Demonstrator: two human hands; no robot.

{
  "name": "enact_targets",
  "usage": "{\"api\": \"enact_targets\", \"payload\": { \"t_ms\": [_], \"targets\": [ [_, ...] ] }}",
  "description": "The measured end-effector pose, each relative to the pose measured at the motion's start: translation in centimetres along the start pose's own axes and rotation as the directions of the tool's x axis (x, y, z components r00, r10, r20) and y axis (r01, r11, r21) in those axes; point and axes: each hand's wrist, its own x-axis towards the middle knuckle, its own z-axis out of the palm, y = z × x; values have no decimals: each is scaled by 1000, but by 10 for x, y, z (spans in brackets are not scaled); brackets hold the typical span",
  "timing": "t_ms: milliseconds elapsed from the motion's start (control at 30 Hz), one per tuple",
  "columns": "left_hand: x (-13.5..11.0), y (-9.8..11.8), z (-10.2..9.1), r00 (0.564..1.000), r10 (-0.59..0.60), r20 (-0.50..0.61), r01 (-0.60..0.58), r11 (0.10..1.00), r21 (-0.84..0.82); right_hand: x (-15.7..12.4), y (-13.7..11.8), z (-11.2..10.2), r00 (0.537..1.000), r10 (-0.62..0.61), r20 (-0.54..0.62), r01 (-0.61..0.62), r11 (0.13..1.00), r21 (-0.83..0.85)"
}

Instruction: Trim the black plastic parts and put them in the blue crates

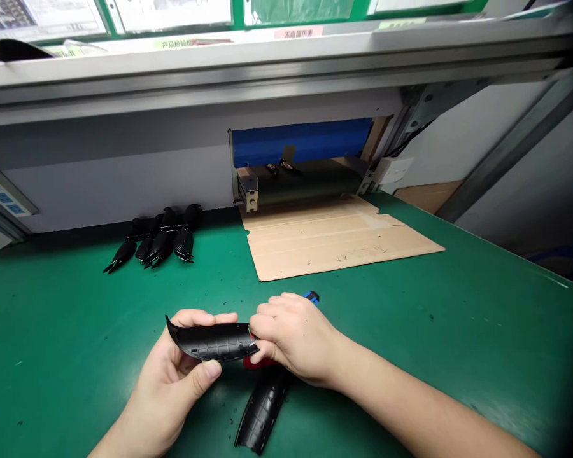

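Note:
My left hand (172,381) grips a curved black plastic shell (214,341), thumb below and fingers behind. Its hollow, ribbed inside faces me, and a pointed tip rises at its left end. My right hand (296,337) is closed at the shell's right end, its thumb and forefinger against the edge. Above that fist pokes the blue end (311,297) of a tool, mostly hidden by the hand. Something red (260,363) shows below the fingers; its kind is hidden. Another black shell piece (263,410) lies on the table beneath my right hand.
Several black shell parts (160,235) lie in a cluster at the back left of the green table (76,356). A flat cardboard sheet (334,238) sits before a conveyor opening (305,181) with a blue flap. A metal-edged shelf (248,70) spans above. Small black scraps dot the table.

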Motion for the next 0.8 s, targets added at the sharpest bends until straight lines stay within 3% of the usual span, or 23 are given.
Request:
{"api": "enact_targets", "payload": {
  "t_ms": [100, 167, 333, 600, 667, 800],
  "targets": [
    [1, -5, 1, 999, 10, 45, -6, 996, -91, 1, 0, 0, 999, 41, -2, -38, 953, 302],
    [1, -8, 1, 998, 13, 57, -5, 989, -146, 1, -1, 2, 992, 107, -61, -74, 914, 398],
    [2, -8, 5, 998, 8, 59, 5, 974, -226, -1, -4, 6, 978, 155, -142, -93, 926, 366],
    [3, -11, 9, 999, 8, 38, 5, 946, -324, -1, -17, 6, 975, 199, -99, -147, 910, 387],
    [3, -12, 9, 1000, 4, 23, 3, 948, -317, -1, -15, 5, 983, 182, 5, -159, 842, 516],
    [5, -8, 9, 999, 2, -50, -19, 938, -347, -2, -5, -12, 972, 126, 198, -234, 557, 797]
  ]
}}
